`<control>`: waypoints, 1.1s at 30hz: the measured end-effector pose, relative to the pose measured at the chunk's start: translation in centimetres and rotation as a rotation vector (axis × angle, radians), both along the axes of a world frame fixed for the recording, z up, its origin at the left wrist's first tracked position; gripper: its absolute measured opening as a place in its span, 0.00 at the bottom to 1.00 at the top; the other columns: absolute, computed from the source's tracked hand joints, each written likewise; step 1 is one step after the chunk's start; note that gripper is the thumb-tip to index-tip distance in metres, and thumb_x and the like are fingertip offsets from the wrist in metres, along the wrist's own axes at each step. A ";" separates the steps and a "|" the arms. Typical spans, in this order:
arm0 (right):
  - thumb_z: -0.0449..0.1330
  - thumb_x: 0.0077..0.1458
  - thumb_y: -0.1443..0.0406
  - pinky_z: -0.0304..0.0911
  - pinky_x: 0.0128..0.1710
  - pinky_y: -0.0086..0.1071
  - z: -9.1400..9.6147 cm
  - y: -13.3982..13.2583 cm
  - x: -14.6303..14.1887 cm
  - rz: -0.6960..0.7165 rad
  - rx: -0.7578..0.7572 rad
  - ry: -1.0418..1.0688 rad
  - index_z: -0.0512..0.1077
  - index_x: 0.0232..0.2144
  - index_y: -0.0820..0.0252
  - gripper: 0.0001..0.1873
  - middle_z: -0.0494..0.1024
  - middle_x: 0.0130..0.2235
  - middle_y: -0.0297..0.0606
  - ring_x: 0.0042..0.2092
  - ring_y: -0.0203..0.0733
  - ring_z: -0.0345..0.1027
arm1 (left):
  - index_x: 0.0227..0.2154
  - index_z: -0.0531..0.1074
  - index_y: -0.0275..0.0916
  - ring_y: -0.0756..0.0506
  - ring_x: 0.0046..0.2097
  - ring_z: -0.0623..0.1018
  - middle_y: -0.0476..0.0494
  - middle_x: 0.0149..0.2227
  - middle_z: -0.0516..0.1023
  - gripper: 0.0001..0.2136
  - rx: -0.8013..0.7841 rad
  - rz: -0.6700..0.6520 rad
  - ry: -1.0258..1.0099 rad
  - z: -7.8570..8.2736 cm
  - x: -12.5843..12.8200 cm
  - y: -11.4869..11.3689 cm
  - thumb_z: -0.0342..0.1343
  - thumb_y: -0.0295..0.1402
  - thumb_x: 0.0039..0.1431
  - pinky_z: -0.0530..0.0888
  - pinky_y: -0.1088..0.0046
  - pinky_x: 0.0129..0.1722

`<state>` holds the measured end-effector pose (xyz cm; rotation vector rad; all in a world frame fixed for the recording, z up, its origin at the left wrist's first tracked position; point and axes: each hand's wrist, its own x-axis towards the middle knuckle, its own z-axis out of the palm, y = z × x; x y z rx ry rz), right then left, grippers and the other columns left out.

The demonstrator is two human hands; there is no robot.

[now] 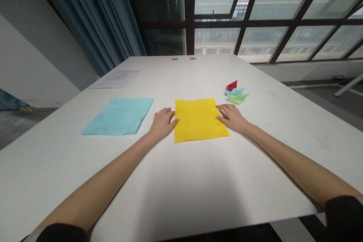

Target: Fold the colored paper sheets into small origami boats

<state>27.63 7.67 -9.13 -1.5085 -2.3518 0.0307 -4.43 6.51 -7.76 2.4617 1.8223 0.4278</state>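
A yellow paper sheet [198, 119] lies flat in the middle of the white table [181, 181]. My left hand [162, 123] rests at its left edge, fingers stretched out flat and touching the paper. My right hand [233, 116] lies at the sheet's right edge, fingers also flat and spread on the paper's border. Neither hand holds anything.
A light blue paper sheet [119, 116] lies to the left. Three small folded paper boats, red [231, 85], light blue [235, 91] and green [237, 98], sit just beyond my right hand. A white printed sheet [117, 78] is at the far left, with windows and a curtain behind.
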 end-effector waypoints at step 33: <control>0.58 0.47 0.64 0.64 0.42 0.37 0.7 0.4 -0.4 0.088 -0.314 0.569 0.74 0.38 0.61 0.14 0.78 0.38 0.37 0.40 0.45 0.71 | 0.45 0.71 0.38 0.42 0.45 0.73 0.43 0.39 0.77 0.16 0.054 0.064 -0.447 -0.4 -0.1 1.2 0.48 0.29 0.53 0.67 0.64 0.48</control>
